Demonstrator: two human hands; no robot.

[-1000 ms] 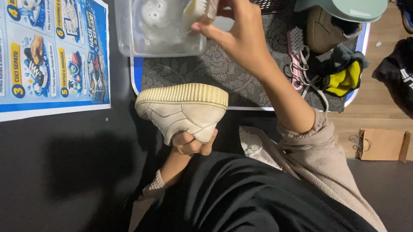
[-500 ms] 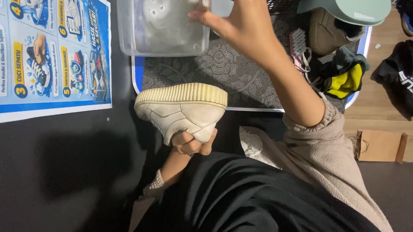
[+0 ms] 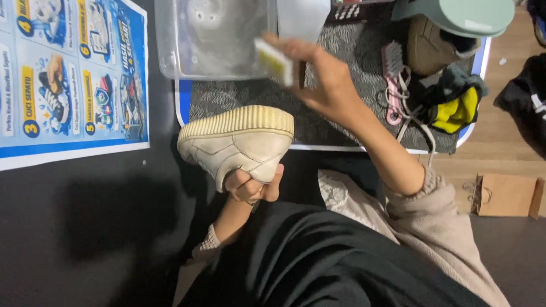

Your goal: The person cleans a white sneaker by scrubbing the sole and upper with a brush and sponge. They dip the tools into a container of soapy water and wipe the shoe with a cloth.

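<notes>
Left hand [image 3: 250, 186]: fingers are curling tight around the heel end of a cream sneaker [image 3: 239, 143], holding it on its side, ribbed sole facing away from the body. The sneaker is hanging just above the near edge of a grey patterned mat [image 3: 339, 117] with a blue border.

Right hand [image 3: 325, 83]: fingers are pinching a small brush [image 3: 275, 62] with a pale block and yellowish side, raised over the mat just beside the near wall of a clear plastic tub [image 3: 219, 36]. The tub is sitting at the mat's far left corner.

On the mat to the right: a pink brush [image 3: 393, 74], a brown shoe [image 3: 431, 48], a yellow-and-dark cloth [image 3: 458, 105]. A blue instruction poster [image 3: 54, 71] is lying to the left on the black floor.
</notes>
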